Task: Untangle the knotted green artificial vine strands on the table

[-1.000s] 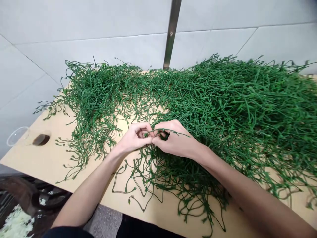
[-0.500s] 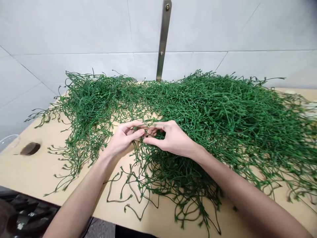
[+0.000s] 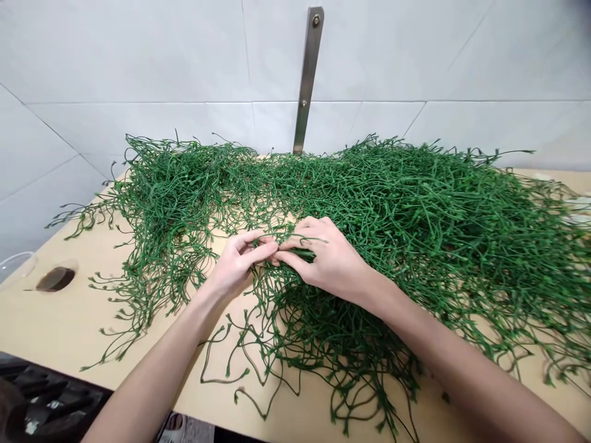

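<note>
Thin green stems with small forked tips, like artificial plant stems, lie in a tangled heap (image 3: 425,203) across the table. My left hand (image 3: 242,258) is at the middle, its thumb and fingers pinched together on the end of a green stem. Close against it, my right hand (image 3: 323,258) pinches the same spot, with a green stem (image 3: 305,240) lying across its fingers. The exact point of grip is partly hidden by the fingertips. Below the right hand sits a darker clump of stems (image 3: 341,320), with loose ones spreading to the front edge.
The wooden table (image 3: 41,326) has a round hole (image 3: 56,279) at the left, beside a clear plastic rim (image 3: 16,264). Behind stands a tiled wall (image 3: 138,55) with an upright metal bar (image 3: 307,80). A dark crate (image 3: 46,400) is below the front left edge.
My right hand's fingers have curled in and its thumb now meets the left fingertips. The right hand has shifted slightly right. A stem now shows across its fingers.
</note>
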{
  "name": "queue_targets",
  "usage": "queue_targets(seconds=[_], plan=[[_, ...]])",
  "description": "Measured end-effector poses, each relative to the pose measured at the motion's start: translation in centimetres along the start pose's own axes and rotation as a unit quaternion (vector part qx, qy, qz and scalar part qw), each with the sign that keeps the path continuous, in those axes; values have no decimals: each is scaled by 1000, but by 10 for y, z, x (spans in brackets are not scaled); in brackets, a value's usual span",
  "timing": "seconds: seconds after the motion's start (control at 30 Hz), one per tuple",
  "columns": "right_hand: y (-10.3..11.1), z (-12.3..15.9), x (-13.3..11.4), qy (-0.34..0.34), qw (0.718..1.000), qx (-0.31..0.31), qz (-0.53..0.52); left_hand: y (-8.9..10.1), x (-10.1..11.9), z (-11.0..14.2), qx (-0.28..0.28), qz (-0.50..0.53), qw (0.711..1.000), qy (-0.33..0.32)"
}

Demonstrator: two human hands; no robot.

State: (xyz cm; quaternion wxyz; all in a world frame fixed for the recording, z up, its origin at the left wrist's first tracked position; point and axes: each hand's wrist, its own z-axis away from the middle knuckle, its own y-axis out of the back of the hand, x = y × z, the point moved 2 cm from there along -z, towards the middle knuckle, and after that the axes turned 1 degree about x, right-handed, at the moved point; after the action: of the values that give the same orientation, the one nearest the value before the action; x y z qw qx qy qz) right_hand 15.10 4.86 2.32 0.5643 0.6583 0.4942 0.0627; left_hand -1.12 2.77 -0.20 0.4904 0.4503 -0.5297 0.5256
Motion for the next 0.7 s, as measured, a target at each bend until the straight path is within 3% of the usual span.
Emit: queue_targets(seconds=[0.2,0.4,0.6,0.7], plan=[[-1,1,3,-25,999,21,-10,1,2,3,-24,-134,989,-54],[-5,0,0,-23,1000,-9,-2,-2,3,8,-3,-233,964,-126],[-11,-4,-1,-67,997,-35,-5,-3,0,9,-21,-219,969,-114],[-13,-5,0,-54,998,-28,-15,-6,-4,7,-24,-120,990,-68]])
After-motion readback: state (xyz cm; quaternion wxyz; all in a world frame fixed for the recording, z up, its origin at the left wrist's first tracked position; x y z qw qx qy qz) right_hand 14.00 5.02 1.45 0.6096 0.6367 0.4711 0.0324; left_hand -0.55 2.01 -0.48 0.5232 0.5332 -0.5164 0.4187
